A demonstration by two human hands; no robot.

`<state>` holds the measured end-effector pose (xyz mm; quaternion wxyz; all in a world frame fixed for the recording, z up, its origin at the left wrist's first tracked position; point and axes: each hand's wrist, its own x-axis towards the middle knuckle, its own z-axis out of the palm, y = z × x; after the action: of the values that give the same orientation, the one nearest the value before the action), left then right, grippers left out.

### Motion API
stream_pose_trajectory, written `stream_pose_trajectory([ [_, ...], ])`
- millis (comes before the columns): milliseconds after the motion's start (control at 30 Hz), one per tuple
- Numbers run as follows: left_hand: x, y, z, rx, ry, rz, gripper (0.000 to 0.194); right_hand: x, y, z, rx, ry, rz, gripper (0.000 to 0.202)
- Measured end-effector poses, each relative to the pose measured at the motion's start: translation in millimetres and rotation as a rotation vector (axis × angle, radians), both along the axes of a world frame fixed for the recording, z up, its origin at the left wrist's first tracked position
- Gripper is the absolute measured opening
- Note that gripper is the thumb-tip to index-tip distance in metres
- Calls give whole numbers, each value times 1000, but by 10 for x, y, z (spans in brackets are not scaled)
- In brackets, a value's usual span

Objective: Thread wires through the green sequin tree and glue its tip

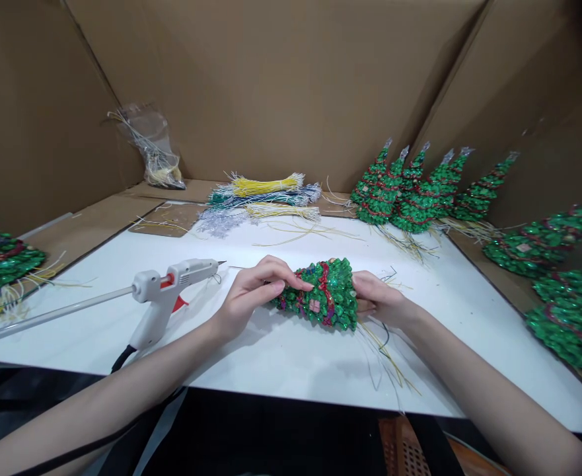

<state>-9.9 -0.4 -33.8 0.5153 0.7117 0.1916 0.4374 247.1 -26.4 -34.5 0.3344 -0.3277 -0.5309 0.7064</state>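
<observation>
A green glittery Christmas tree ornament [337,284] with red garland lies on its side above the white board, its base toward the right. My left hand [258,287] wraps around its upper part, with the index finger across the front. At the base, my right hand [377,297] grips the rim, its fingertips partly hidden behind the tree. Thin yellow and dark wires [387,357] trail from the base beneath my right hand. Left of my hands stands a white hot glue gun [159,297] with a red trigger and a long glue stick in its back.
Several finished-looking trees [419,192] stand at the back right, with more trees [548,244] along the right edge. Another tree [3,261] lies at far left. Wire bundles [265,185] and a plastic bag [159,149] sit at the back. Cardboard walls [281,86] enclose the table.
</observation>
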Motion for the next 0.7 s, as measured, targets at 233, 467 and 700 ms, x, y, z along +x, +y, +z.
stream_pose_trajectory([
  [233, -9, 31, -45, 75, 3, -46, 23, 2, 33, -85, 48, 78, 58, 55],
  [467, -6, 22, -64, 98, 11, -53, 23, 14, 33, -95, 21, 68, 41, 56],
  [700, -15, 31, -72, 92, 26, -48, 23, -2, 40, -105, 14, 69, 9, 58],
])
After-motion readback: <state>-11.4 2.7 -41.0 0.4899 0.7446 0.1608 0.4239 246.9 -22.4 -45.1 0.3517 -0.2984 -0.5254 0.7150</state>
